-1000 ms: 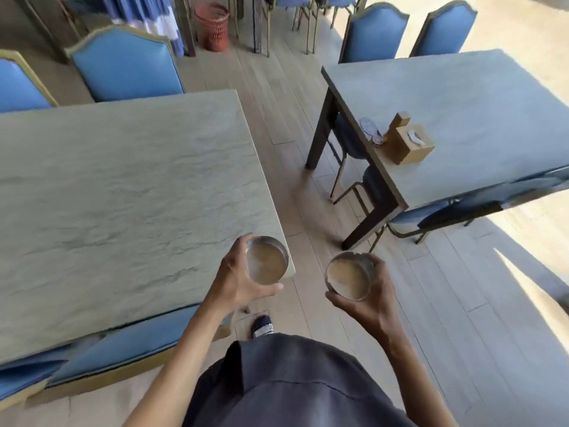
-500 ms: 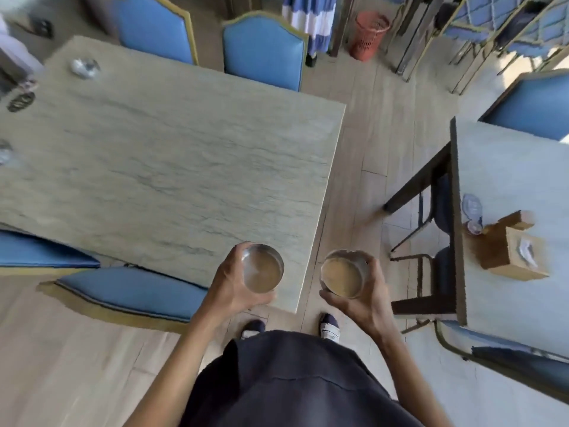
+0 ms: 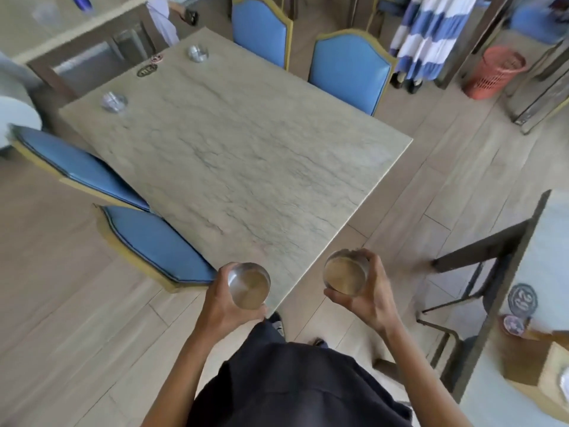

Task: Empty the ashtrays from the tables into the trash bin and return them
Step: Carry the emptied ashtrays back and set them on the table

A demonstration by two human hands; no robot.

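Observation:
My left hand (image 3: 223, 306) grips a round metal ashtray (image 3: 248, 285) just over the near corner of the marble table (image 3: 246, 155). In my right hand (image 3: 369, 297) is a second round ashtray (image 3: 345, 274), held above the floor to the right of that corner. Both bowls look empty inside. Two more glassy ashtrays (image 3: 114, 101) (image 3: 198, 53) sit at the table's far left end. A red mesh trash bin (image 3: 492, 72) stands on the floor at the far right.
Blue chairs (image 3: 154, 245) (image 3: 348, 69) are tucked in along both long sides of the table. A second table (image 3: 542, 272) at the right carries a wooden tissue box (image 3: 542, 374) and a number plaque. A person in a striped skirt (image 3: 428, 35) stands by the bin.
The view has swung left, bringing the far end of the marble table and its two ashtrays into sight. Both hands still hold their ashtrays in front of my body.

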